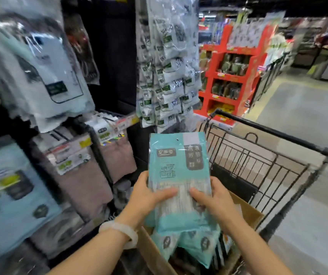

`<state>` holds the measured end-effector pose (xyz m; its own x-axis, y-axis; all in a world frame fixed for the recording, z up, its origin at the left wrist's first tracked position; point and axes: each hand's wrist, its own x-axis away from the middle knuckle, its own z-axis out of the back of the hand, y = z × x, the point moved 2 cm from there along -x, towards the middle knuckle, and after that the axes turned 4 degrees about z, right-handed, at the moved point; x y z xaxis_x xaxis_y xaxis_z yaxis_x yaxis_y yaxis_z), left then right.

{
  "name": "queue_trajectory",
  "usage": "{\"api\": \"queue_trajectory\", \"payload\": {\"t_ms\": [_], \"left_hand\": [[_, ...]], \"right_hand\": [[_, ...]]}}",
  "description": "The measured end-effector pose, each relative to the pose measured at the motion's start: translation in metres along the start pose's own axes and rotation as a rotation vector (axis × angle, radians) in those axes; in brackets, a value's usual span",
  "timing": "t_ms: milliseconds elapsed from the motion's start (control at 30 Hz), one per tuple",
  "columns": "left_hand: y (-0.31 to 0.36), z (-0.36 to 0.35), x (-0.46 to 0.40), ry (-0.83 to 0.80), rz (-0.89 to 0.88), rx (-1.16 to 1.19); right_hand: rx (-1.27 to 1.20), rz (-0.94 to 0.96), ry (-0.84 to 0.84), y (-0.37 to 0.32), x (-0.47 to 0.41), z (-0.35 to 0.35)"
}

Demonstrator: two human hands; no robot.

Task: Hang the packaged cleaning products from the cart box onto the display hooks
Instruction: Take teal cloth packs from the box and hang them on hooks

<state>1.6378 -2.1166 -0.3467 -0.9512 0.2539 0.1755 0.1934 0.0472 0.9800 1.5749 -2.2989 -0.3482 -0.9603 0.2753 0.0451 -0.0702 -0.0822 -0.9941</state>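
Several flat teal plastic packets [179,175], stacked as one bundle with a small hang hole near the top edge, are held upright above the open brown cardboard box [246,213] that sits in the black wire shopping cart [258,165]. The left hand [149,195] clasps the bundle's left edge with its thumb laid across the front, and the right hand [212,197] does the same on the right edge, so both hands are closed on the bundle rather than spread. By my judgement the task is at an early or middle stage: this bundle is lifted clear of the box but not yet on any hook, and more teal packets [195,247] lie in the box below, waiting their turn. Grey-and-white packaged goods [165,76] already hang in dense rows on the display ahead, yet no teal packet like these shows among them. Much is hard to make out: motion blur smears the shelves on the left, the hooks themselves are buried behind hanging stock, no free hook is visible, the number of packets in the bundle cannot be counted, and the box's near end runs out of view.
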Motion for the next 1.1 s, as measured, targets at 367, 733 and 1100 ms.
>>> {"api": "queue_trajectory", "payload": {"t_ms": [367, 733, 1100], "left_hand": [[0.107, 0.132, 0.117, 0.429, -0.332, -0.023], [0.245, 0.274, 0.254, 0.751, -0.606, -0.203], [0.345, 0.328, 0.304, 0.797, -0.607, -0.297]], "right_hand": [[-0.062, 0.35, -0.357, -0.123, 0.021, -0.139], [-0.209, 0.635, -0.673, -0.272, 0.082, -0.318], [-0.294, 0.768, -0.626, -0.369, 0.108, -0.386]]}}
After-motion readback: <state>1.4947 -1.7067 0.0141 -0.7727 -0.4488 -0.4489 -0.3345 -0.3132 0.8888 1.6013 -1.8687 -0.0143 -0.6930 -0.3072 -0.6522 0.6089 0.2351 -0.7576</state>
